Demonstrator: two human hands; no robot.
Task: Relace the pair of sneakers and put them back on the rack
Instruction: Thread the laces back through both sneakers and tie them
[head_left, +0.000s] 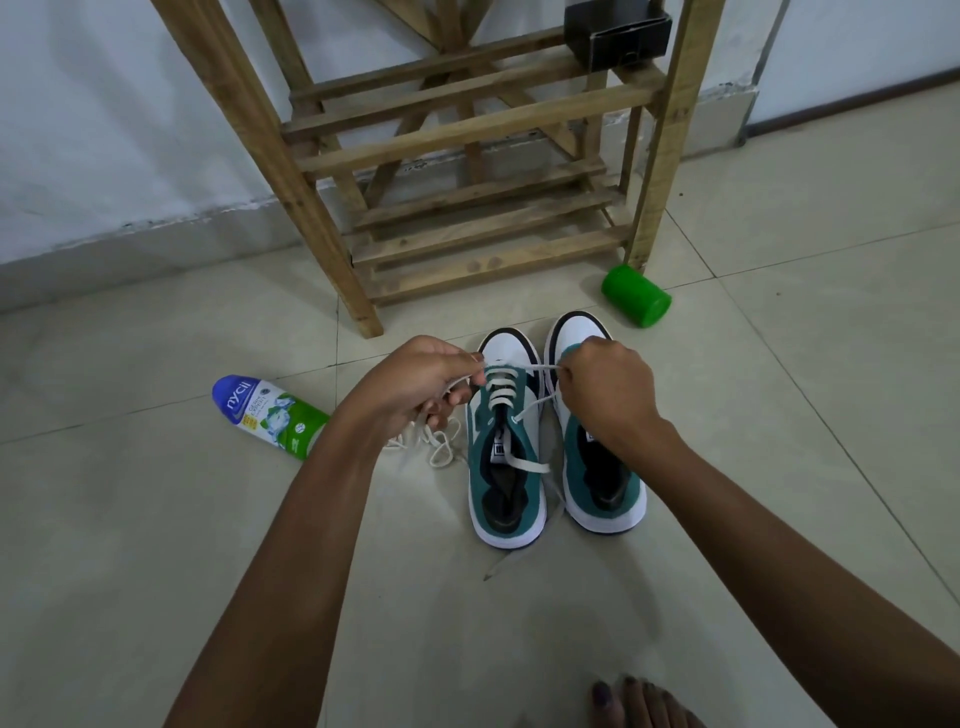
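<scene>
The 2 sneakers (556, 441) stand side by side on the floor just before the wooden rack (467, 171) (toes toward it). The left hand (415, 384) and right hand (605, 389) each pinch an end of the white lace (501, 387) threaded through the left sneaker (506, 467).

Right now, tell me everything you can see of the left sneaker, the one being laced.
The left sneaker stands upright on the tiled floor, toe toward the wooden rack, side by side with the right sneaker. It is teal with a white toe, a dark toe rim, a white sole and a dark lining. A white lace crosses its front eyelets in several rows; the back ones are unlaced. The left hand and the right hand each pinch a lace end, pulled sideways.
</scene>
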